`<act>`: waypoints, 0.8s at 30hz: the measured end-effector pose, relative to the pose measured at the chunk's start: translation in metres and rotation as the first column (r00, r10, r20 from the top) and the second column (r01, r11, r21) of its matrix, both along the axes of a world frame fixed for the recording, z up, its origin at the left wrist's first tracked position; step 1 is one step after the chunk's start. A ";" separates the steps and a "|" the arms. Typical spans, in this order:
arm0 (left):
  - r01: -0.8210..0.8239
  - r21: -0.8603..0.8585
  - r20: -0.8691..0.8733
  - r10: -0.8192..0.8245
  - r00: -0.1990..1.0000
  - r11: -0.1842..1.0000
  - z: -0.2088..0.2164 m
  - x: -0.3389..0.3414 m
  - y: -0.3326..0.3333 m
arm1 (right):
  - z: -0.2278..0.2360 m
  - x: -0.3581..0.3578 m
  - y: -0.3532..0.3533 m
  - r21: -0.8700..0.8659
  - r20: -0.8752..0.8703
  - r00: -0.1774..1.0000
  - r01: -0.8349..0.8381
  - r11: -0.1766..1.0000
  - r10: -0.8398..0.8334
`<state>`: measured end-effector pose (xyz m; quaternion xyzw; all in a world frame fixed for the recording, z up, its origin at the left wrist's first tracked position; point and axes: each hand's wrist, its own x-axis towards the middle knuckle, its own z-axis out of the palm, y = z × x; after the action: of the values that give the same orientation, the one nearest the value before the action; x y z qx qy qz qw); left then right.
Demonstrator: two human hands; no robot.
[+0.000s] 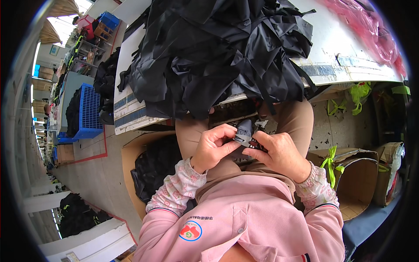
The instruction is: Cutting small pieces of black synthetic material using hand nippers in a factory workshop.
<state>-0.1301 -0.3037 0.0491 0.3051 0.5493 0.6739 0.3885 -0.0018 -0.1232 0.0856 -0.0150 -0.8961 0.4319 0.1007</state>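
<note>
My left hand (214, 147) and my right hand (279, 153) meet above my lap, fingers closed in a pinch. Between them is a small piece with a pale grey strip (242, 139) and black parts. Its kind is hard to make out. Black bits with light and red spots show by my right fingertips, and I cannot tell whether they belong to the same piece. Beyond my hands, a heap of cut black fabric pieces (209, 56) covers much of the white table (323, 30), some hanging over its near edge.
Left of my legs stands an open cardboard box (129, 161) with black fabric (155, 168) inside. Another cardboard box (355, 187) lies to the right, a green-yellow strip (332, 166) tied to it. Pink plastic film (371, 26) rests at the table's far right. A blue crate (88, 111) stands leftward.
</note>
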 end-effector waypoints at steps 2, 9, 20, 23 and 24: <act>0.000 -0.017 -0.010 0.000 1.000 1.000 0.004 0.001 -0.001 | -0.001 0.000 0.000 0.004 -0.016 1.000 -0.001 1.000 0.001; -0.003 -0.042 -0.051 0.001 0.999 0.999 0.005 0.002 -0.005 | -0.001 0.002 -0.004 0.026 -0.027 1.000 -0.006 1.000 0.007; -0.030 -0.080 -0.110 0.022 0.994 0.996 0.010 -0.003 -0.010 | 0.000 0.002 -0.005 0.033 -0.016 1.000 -0.019 0.999 0.020; -0.082 -0.136 -0.306 0.037 0.951 0.987 0.018 -0.010 -0.025 | 0.005 -0.001 -0.002 -0.104 0.017 1.000 0.017 0.994 -0.016; -0.114 -0.166 -0.461 0.025 0.887 0.980 0.023 -0.015 -0.032 | 0.002 0.000 0.002 -0.104 0.010 1.000 0.029 0.994 -0.028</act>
<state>-0.1454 -0.3361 0.0723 0.3971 0.6970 0.5417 0.2512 -0.0019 -0.1213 0.0872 -0.0348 -0.8726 0.4763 0.1021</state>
